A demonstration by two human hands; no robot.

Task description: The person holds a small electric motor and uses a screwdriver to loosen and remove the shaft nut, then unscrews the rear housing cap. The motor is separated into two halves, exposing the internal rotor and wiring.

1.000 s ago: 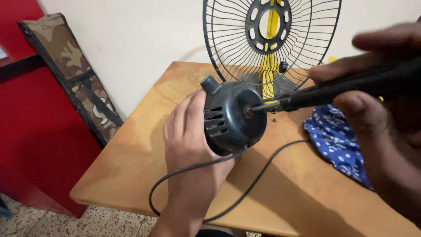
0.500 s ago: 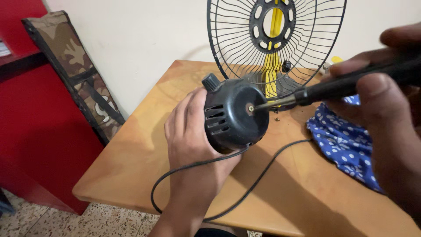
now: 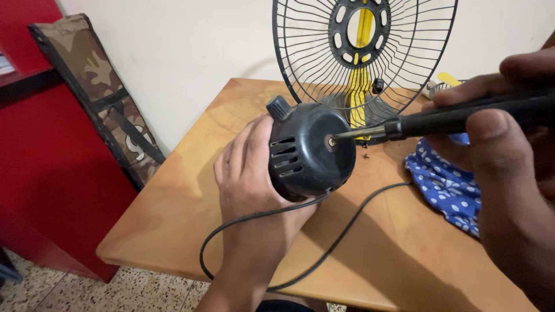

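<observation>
- Gripping the black fan motor housing (image 3: 309, 151) from the left, the left hand (image 3: 251, 173) wraps its fingers around the vented side and holds it above the worktop (image 3: 191, 196), rear face turned to the right.
- The right hand (image 3: 509, 144) is closed around the black handle of a screwdriver (image 3: 439, 121); the metal tip meets a screw at the centre of the housing's rear face.
- Doing this well seems to call for the shaft to stay in line with the screw, pressed squarely so the tip does not slip, while the left hand keeps the housing from turning.
- The housing sits between the two hands, enclosed by the left and well apart from the right, joined to it only by the tool.
- A black power cord (image 3: 277, 231) runs from under the housing, looping toward the near edge of the worktop.
- Far behind stands a black wire fan guard (image 3: 364, 52) with a yellow part showing through it.
- A blue cloth with white dots (image 3: 445, 188) lies at the right, beneath the right hand.
- A small loose screw (image 3: 365, 154) lies on the worktop just right of the housing.
</observation>
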